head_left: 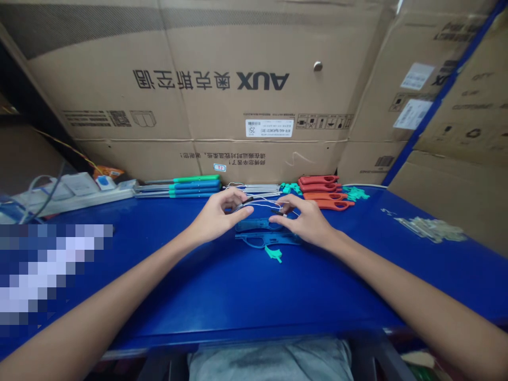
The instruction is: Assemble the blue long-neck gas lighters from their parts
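Note:
My left hand (222,214) is closed on a small dark piece (246,203) between thumb and fingers. Thin white wires (262,202) run from it across to my right hand (307,217), whose thumb and finger pinch another small black piece (280,212). Both hands hover over two blue plastic handle shells (254,241) that lie on the table, partly covered by the right hand. Just in front of the shells lies a green trigger-shaped piece (273,254). What exactly the held pieces are is too small to tell.
Blue-and-green-handled rods (194,186) and thin metal rods (260,188) lie along the cardboard wall (222,47). Red and orange handle shells (323,189) and green pieces (357,193) are behind my right hand. Clear-bagged parts (431,228) lie right; a power strip (91,196) left.

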Tool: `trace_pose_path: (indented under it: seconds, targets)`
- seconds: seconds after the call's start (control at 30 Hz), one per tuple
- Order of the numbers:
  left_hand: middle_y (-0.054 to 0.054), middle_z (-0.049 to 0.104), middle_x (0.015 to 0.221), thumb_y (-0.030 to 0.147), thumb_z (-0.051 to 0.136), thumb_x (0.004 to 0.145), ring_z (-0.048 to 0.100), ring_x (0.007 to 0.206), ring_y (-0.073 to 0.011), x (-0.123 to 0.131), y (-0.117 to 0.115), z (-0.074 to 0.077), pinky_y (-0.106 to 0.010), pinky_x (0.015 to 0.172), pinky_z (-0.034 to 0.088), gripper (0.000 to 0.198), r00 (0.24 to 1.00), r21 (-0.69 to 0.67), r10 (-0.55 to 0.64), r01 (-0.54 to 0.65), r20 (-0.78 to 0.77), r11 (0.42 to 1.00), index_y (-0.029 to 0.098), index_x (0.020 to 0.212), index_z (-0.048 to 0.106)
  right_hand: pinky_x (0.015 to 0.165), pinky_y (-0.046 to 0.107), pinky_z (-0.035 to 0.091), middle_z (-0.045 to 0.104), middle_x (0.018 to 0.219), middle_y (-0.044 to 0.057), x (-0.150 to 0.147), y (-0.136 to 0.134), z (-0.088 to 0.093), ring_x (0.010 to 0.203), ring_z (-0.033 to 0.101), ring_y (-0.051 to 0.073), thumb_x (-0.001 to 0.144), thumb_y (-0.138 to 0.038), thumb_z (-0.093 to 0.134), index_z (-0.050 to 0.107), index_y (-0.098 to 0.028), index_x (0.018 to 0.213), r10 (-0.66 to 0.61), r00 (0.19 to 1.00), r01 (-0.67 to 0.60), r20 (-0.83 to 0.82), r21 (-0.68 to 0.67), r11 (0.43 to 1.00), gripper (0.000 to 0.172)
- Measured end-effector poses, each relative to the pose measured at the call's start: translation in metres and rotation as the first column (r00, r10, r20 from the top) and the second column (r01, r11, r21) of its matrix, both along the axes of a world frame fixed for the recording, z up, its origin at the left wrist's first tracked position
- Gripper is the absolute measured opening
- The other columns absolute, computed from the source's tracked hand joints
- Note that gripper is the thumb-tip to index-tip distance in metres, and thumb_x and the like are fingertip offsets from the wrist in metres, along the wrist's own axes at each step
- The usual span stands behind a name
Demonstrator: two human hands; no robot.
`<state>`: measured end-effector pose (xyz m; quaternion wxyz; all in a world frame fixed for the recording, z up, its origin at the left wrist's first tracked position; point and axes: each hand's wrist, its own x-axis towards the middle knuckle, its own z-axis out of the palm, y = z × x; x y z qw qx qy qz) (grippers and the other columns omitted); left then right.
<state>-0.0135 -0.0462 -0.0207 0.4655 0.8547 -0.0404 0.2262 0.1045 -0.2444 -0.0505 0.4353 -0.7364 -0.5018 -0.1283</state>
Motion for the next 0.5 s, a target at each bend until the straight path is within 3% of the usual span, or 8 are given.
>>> trace_pose_path:
  seconds: [0.33, 0.5]
  targets:
    - [-0.002, 0.061, 0.075, 0.044, 0.062, 0.079, 0.053, 0.066, -0.0127, 0.0027, 0.006, -0.0042, -0.025, 0.06, 0.043, 0.028, 0.999, 0.096, 0.019, -0.015, -0.04, 0.995, 0.016, 0.084, 0.06, 0.07, 0.03, 0.051, 0.065, 0.08, 0.003, -0.0011, 0.0011, 0.0036, 0.072, 0.061, 0.015, 0.078, -0.033, 0.072, 0.059, -0.019, 0.093, 0.046, 0.999, -0.043, -0.022, 0.105, 0.993, 0.025]
    - [-0.002, 0.062, 0.075, 0.045, 0.062, 0.079, 0.054, 0.065, -0.0125, 0.0029, 0.0078, -0.0064, -0.024, 0.058, 0.042, 0.03, 0.998, 0.095, 0.022, -0.016, -0.059, 0.995, 0.016, 0.084, 0.061, 0.072, 0.032, 0.053, 0.066, 0.079, 0.003, -0.0012, 0.0008, 0.0044, 0.073, 0.064, 0.016, 0.076, -0.032, 0.073, 0.057, -0.019, 0.096, 0.047, 0.996, -0.037, -0.08, 0.13, 0.991, 0.029]
